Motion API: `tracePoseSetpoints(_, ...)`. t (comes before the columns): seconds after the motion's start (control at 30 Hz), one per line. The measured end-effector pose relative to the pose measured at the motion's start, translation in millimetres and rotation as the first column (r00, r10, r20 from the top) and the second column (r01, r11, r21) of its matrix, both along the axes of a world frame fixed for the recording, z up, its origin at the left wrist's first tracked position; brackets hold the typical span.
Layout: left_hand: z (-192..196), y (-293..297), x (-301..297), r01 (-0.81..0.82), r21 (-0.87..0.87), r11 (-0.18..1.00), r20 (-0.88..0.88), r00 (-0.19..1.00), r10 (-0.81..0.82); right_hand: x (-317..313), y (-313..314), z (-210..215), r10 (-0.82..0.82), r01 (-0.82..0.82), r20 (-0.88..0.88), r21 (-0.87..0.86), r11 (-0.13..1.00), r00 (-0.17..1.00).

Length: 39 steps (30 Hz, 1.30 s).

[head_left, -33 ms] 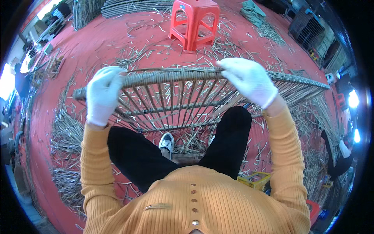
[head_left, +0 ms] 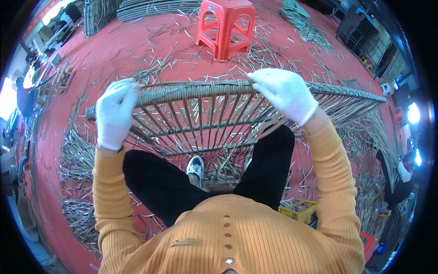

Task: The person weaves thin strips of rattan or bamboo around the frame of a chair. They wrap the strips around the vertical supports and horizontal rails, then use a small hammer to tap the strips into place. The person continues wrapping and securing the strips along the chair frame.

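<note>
A wide wicker frame (head_left: pixel 191 93) stands across in front of my knees, its thick rim wrapped in brownish-grey strands and its thin ribs slanting down toward the floor. My left hand (head_left: pixel 115 112), in a white knit glove, is closed round the rim close to its left end. Right of the middle, my right hand (head_left: pixel 287 93), gloved the same way, curls over the rim with its fingertips together. Along the rim's top, a thin strand (head_left: pixel 182 83) runs between the two hands. Whether either hand pinches this strand is hidden by the gloves.
A red plastic stool (head_left: pixel 225 29) stands beyond the frame. Cut strands (head_left: pixel 80 155) litter the red floor (head_left: pixel 150 43). By my right thigh sits a yellow crate (head_left: pixel 299 211). Green cloth (head_left: pixel 295 14) lies at the far right, and another person (head_left: pixel 401 178) is at the right edge.
Both hands have shifted slightly left, the right one sliding a little along the rim. The frame stays almost in place.
</note>
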<state>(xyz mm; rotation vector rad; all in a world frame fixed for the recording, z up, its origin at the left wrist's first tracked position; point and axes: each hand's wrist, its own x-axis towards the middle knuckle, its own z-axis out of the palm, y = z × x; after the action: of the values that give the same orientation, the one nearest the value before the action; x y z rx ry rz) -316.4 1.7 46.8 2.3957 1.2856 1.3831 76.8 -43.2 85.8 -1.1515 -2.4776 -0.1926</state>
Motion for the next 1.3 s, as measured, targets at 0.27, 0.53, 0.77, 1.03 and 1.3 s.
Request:
tracePoseSetpoints(0.27,-0.7,4.6,-26.1,0.073,-0.357,0.931,0.185,0.983,-0.006,-16.1,13.5,-16.8,-0.2,0.195,0.154,0.043,0.98,0.968)
tracePoseSetpoints(0.53,7.8,7.8,-24.5,0.141,-0.412,0.9,0.165,0.983,-0.078,62.1,3.0,5.4,-0.271,0.249,-0.069,-0.23,0.941,0.96)
tracePoseSetpoints(0.77,3.0,5.3,-27.3,0.143,-0.407,0.902,0.195,0.978,-0.067,84.5,4.8,-6.8,-0.165,0.148,0.221,0.091,0.985,0.961)
tracePoseSetpoints(1.03,16.8,2.1,-22.3,0.189,-0.454,0.871,0.36,0.933,-0.014,-8.7,15.1,-24.3,-0.122,0.124,-0.024,0.132,0.983,0.992)
tracePoseSetpoints(1.3,-34.3,-74.7,-1.6,0.765,-0.19,0.616,0.924,0.351,-0.152,-98.9,54.2,-5.6,-0.037,-0.386,-0.599,-0.561,0.732,0.8)
